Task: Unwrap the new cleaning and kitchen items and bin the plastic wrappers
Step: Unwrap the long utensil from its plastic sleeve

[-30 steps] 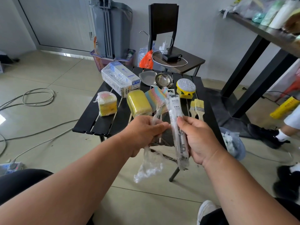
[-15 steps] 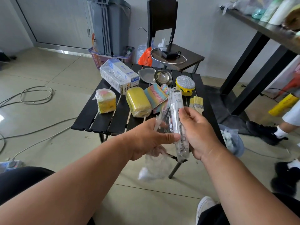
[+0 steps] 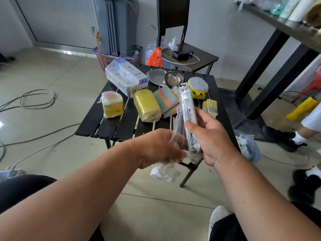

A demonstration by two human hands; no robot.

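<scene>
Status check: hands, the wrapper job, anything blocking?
Left hand grips crumpled clear wrappers. Right hand holds long printed packet upright. Nothing blocking; bin bag on floor at right.

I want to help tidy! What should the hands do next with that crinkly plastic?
Probably drop it in the bin bag. The left hand grips loose clear wrappers, while the right hand holds the long packet.

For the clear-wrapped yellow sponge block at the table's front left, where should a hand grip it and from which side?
Probably from above, fingers across the two side faces of the clear-wrapped yellow sponge block. It sits upright and boxy on the black slatted table, apart from its neighbours; the twisted wrapper tail on its left looks too flimsy.
</scene>
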